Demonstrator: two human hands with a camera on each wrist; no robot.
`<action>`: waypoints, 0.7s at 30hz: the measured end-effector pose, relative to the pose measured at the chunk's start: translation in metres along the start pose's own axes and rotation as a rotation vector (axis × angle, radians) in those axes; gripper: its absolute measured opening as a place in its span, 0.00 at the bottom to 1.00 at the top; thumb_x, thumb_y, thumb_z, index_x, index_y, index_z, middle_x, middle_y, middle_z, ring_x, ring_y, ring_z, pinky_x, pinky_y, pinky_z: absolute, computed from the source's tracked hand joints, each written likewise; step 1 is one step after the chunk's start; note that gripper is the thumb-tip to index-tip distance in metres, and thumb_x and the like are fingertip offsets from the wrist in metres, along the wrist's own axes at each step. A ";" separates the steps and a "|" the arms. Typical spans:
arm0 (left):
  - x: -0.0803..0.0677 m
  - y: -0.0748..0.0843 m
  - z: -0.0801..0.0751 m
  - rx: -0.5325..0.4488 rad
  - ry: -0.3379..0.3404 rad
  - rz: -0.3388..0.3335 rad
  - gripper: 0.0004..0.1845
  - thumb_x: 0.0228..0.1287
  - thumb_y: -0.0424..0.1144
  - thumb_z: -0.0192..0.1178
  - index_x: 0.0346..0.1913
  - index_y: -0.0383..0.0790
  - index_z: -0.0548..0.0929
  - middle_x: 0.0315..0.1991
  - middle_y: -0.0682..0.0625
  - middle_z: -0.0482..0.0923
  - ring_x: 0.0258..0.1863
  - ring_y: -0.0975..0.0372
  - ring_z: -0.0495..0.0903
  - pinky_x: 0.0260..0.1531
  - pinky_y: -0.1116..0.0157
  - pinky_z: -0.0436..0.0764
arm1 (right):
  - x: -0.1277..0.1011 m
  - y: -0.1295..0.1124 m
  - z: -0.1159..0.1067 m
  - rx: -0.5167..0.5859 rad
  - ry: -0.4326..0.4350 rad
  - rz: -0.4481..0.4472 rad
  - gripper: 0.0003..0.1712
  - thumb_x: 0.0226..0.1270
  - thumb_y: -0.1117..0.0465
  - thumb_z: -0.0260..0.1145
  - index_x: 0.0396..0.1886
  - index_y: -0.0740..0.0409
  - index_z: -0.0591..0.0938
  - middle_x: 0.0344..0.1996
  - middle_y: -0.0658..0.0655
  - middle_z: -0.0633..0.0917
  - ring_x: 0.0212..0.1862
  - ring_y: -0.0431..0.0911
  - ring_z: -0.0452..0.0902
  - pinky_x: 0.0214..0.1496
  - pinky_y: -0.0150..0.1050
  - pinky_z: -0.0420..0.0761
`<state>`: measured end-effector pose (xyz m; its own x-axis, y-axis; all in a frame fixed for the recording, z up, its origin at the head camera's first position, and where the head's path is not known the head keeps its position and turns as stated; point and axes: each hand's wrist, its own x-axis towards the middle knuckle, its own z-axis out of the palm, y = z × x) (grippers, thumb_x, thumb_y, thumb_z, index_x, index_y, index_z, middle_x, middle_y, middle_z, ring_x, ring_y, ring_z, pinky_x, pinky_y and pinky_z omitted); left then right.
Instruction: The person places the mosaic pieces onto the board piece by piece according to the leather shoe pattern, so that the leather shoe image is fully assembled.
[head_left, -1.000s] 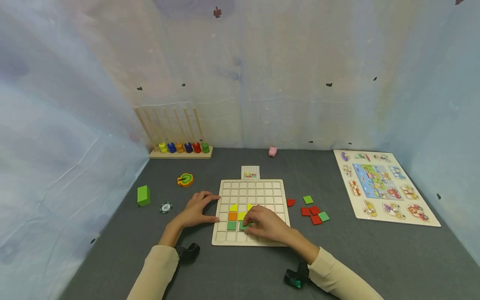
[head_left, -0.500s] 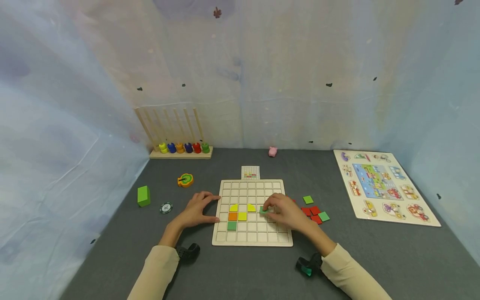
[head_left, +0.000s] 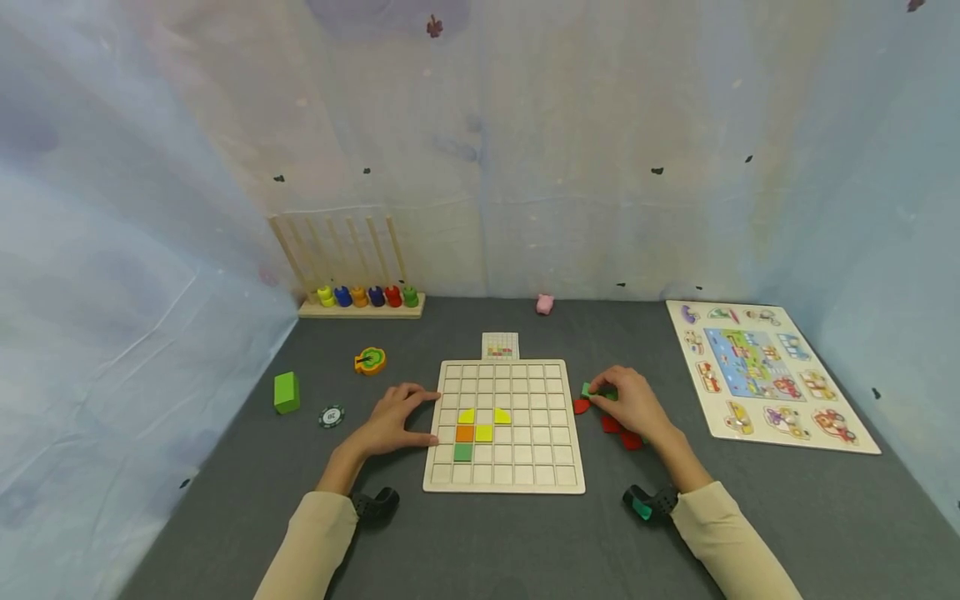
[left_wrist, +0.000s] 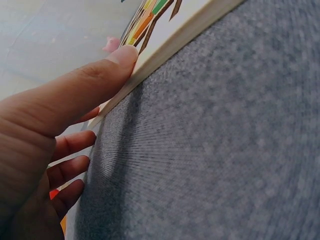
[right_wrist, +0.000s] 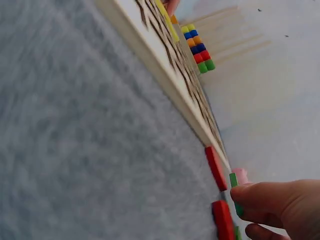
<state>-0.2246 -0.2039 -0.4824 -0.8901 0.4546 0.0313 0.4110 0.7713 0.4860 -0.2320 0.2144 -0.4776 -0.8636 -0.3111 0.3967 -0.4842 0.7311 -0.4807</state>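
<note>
My right hand (head_left: 632,404) pinches a green square tile (head_left: 586,389) between thumb and fingers, off the right side of the wooden grid board (head_left: 525,475). Below that hand lie a red rounded tile (head_left: 581,406) and red square tiles (head_left: 632,441), partly covered by it. In the right wrist view the green tile (right_wrist: 236,194) stands on edge in the fingertips. My left hand (head_left: 386,422) touches the board's left edge, its thumb (left_wrist: 112,65) on the rim. On the board sit a green square (head_left: 462,452), an orange square (head_left: 465,433), a yellow square (head_left: 483,433) and two yellow rounded tiles (head_left: 502,416).
A pattern card (head_left: 500,345) lies behind the board. To the left are a green block (head_left: 286,392), a poker chip (head_left: 332,417), a tree-shaped piece (head_left: 371,361) and a peg stand (head_left: 360,312). A pink pig (head_left: 545,304) and a picture puzzle (head_left: 810,429) are farther back and right.
My right hand has lifted the green square tile off the board's lower row and carried it right, beyond the board, to beside the loose tiles. The left hand has stayed in place.
</note>
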 end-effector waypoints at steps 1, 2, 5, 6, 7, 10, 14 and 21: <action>0.000 0.000 0.000 -0.003 -0.002 0.000 0.41 0.47 0.62 0.67 0.64 0.52 0.70 0.58 0.48 0.65 0.55 0.53 0.61 0.55 0.47 0.62 | 0.000 0.002 0.000 -0.011 -0.001 0.002 0.05 0.51 0.65 0.73 0.28 0.57 0.83 0.31 0.54 0.82 0.36 0.51 0.76 0.45 0.50 0.71; 0.000 0.000 0.000 -0.006 -0.001 -0.001 0.41 0.46 0.62 0.67 0.64 0.52 0.70 0.58 0.48 0.65 0.55 0.53 0.61 0.55 0.47 0.62 | -0.001 0.004 0.001 -0.020 -0.001 -0.001 0.05 0.51 0.65 0.73 0.28 0.57 0.84 0.31 0.55 0.82 0.36 0.51 0.76 0.45 0.51 0.70; -0.001 0.001 0.000 -0.014 -0.003 -0.002 0.41 0.46 0.62 0.67 0.64 0.52 0.70 0.58 0.48 0.64 0.55 0.53 0.61 0.55 0.47 0.62 | -0.001 0.005 0.001 -0.033 0.004 -0.019 0.04 0.50 0.66 0.73 0.27 0.58 0.85 0.30 0.55 0.83 0.36 0.52 0.76 0.46 0.52 0.70; -0.001 0.001 0.000 -0.013 -0.003 -0.002 0.41 0.46 0.62 0.67 0.64 0.52 0.70 0.58 0.48 0.64 0.55 0.53 0.61 0.55 0.47 0.62 | 0.000 0.005 0.000 -0.034 0.001 -0.020 0.04 0.50 0.67 0.73 0.27 0.58 0.85 0.30 0.56 0.83 0.36 0.52 0.76 0.47 0.52 0.69; -0.001 0.001 0.000 -0.013 -0.002 0.000 0.41 0.46 0.62 0.67 0.64 0.51 0.70 0.58 0.48 0.64 0.55 0.53 0.61 0.55 0.47 0.62 | 0.000 0.005 -0.001 -0.033 -0.003 -0.021 0.04 0.50 0.67 0.73 0.27 0.58 0.85 0.31 0.56 0.83 0.37 0.52 0.76 0.47 0.52 0.69; -0.001 0.001 0.000 -0.010 0.000 0.004 0.41 0.46 0.61 0.68 0.64 0.51 0.70 0.58 0.48 0.65 0.55 0.53 0.61 0.55 0.47 0.62 | -0.001 0.002 -0.008 -0.018 -0.041 -0.006 0.03 0.52 0.66 0.72 0.27 0.56 0.85 0.32 0.55 0.82 0.37 0.51 0.75 0.46 0.50 0.70; 0.000 0.001 -0.001 -0.011 0.001 0.009 0.41 0.46 0.61 0.68 0.64 0.50 0.70 0.58 0.48 0.65 0.55 0.53 0.61 0.54 0.47 0.62 | -0.006 -0.001 -0.023 0.030 -0.168 -0.029 0.05 0.53 0.63 0.73 0.29 0.54 0.84 0.33 0.53 0.81 0.35 0.49 0.74 0.39 0.44 0.71; 0.001 -0.001 0.000 -0.007 0.000 0.012 0.41 0.47 0.61 0.68 0.65 0.51 0.70 0.57 0.48 0.65 0.54 0.53 0.61 0.54 0.47 0.62 | -0.017 -0.001 -0.039 -0.013 -0.368 -0.119 0.14 0.50 0.62 0.74 0.38 0.57 0.83 0.33 0.50 0.81 0.35 0.44 0.72 0.42 0.44 0.68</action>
<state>-0.2260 -0.2045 -0.4831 -0.8851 0.4640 0.0368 0.4203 0.7627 0.4915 -0.2112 0.2433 -0.4535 -0.7954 -0.5895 0.1408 -0.5842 0.6837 -0.4373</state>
